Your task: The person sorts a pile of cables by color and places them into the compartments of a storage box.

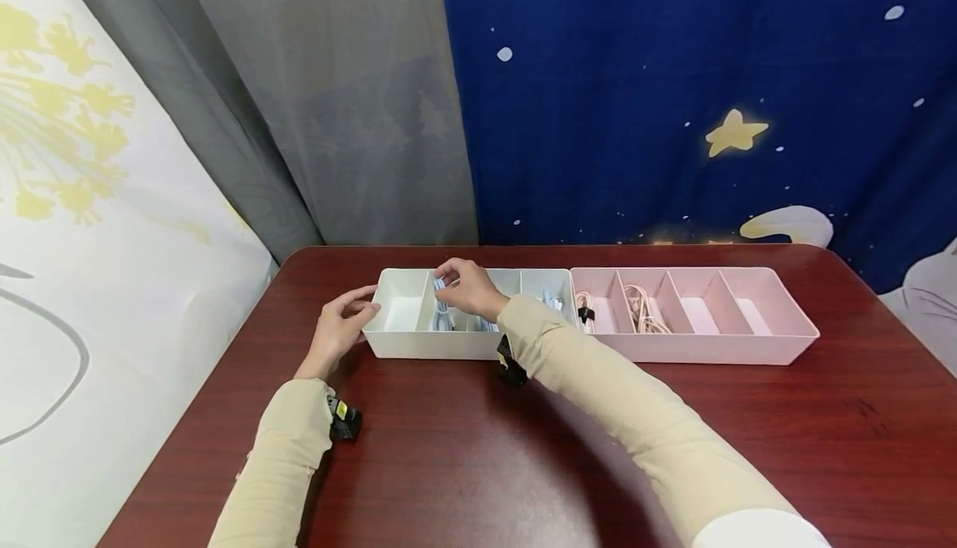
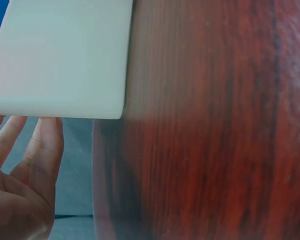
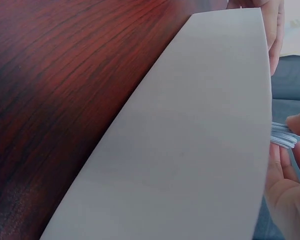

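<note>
My right hand [image 1: 473,289] is over the second compartment from the left of a white divided storage box [image 1: 441,345]. Between thumb and fingers it pinches a bundled light-blue cable [image 1: 443,315], whose lower part is inside that compartment; the strands [image 3: 282,136] show past the box wall in the right wrist view. At the box's left end, my left hand [image 1: 340,328] rests its fingertips against the outer wall. Its extended fingers [image 2: 47,150] touch that end in the left wrist view. More light-blue cable [image 1: 552,300] lies in the rightmost white compartment.
A pink divided box [image 1: 703,349] stands end to end with the white one. Its two left compartments hold pale pink cables [image 1: 645,311], one with a black connector or clip [image 1: 586,314]. Both boxes stand on a reddish-brown table [image 1: 449,465], with curtains [image 1: 598,116] behind.
</note>
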{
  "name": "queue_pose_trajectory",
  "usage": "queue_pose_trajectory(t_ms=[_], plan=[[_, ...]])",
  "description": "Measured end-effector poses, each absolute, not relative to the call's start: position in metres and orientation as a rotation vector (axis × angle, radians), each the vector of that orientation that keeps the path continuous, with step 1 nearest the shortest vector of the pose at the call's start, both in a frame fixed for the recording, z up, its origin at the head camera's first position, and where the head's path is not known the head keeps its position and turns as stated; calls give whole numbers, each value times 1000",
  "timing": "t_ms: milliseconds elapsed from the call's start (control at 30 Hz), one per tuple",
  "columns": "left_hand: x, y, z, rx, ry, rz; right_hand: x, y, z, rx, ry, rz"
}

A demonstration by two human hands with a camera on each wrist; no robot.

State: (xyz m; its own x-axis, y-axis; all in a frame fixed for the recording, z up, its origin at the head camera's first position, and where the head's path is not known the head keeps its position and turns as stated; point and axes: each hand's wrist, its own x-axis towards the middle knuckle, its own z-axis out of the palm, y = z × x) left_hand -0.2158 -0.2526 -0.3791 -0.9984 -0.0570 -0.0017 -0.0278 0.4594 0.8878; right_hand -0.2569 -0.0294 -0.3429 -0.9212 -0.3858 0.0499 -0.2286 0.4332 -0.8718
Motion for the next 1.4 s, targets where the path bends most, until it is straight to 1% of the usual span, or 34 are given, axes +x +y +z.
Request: queue_pose_trajectory(t_ms=[367,600,1400], plan=[[-216,-252,-378,95,-2656,-1620,-262,-29,-340,-553,2529,-1413],[-217,-252,-381,108,-2656,-1641,-265,-30,-340,-502,2456,-1441],[-215,-253,-381,78,-2629,-1664,-263,-29,-338,-520,2476,-1437]])
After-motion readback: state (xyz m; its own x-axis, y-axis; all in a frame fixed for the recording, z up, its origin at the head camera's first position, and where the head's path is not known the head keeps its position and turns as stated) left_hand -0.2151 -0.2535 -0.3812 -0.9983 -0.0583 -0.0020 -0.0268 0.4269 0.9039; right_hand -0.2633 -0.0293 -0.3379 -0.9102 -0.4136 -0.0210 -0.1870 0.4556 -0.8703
